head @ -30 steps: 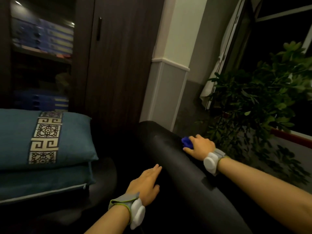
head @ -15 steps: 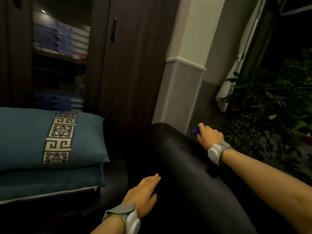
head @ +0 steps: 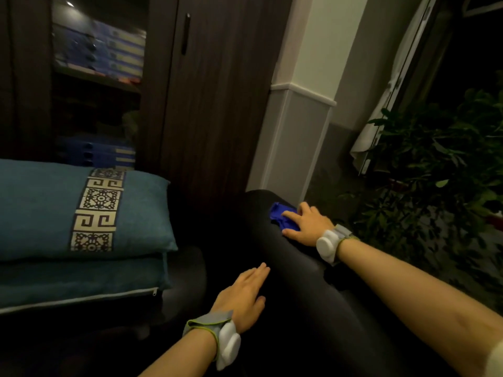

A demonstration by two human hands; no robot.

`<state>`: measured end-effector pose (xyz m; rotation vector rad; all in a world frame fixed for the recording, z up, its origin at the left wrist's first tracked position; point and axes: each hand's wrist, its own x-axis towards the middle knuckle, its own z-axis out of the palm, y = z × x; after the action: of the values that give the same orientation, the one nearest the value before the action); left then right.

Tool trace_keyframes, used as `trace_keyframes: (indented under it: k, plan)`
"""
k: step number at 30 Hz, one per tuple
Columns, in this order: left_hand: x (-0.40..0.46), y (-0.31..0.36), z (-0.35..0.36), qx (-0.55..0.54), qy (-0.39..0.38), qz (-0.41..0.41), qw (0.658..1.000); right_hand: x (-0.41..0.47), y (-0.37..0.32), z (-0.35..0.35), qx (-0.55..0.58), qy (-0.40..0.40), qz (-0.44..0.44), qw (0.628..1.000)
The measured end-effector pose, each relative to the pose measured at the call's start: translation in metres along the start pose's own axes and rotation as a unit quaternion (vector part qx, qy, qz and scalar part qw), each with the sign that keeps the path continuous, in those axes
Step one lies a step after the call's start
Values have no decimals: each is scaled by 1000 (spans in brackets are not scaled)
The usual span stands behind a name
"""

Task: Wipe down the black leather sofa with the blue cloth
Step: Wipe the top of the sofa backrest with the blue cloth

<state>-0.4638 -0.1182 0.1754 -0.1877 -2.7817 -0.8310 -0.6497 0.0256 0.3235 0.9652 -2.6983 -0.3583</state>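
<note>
The black leather sofa's rounded armrest (head: 304, 281) runs from the lower right up to the wall corner. A crumpled blue cloth (head: 280, 214) lies on its far end. My right hand (head: 307, 224) presses on the cloth with fingers spread over it; part of the cloth is hidden under the palm. My left hand (head: 242, 297) rests flat against the inner side of the armrest, fingers straight, holding nothing. Both wrists wear grey straps with white pods.
Two teal cushions (head: 81, 213) are stacked on the sofa seat at the left. A dark wooden cabinet (head: 212, 104) and a white pillar (head: 294, 126) stand behind the armrest. A leafy potted plant (head: 435, 172) crowds the right side.
My right hand has slid the blue cloth left, from the outer edge onto the top of the armrest's far end, so more cloth shows. The left hand stays on the armrest's inner side.
</note>
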Motion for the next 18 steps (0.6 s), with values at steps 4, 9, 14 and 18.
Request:
trace_keyframes:
  k: [4, 9, 14, 18]
  plan:
    - [7, 12, 17, -61, -24, 29, 997, -18, -33, 15, -32, 64, -147, 987]
    - [4, 2, 19, -75, -45, 20, 996, -28, -31, 19, -69, 143, -228, 961]
    - [-20, -18, 12, -40, -66, -9, 997, -8, 23, 6, 100, 30, 167, 980]
    - [-38, -26, 7, -25, -44, -40, 998, -32, -25, 10, 2, 90, 55, 994]
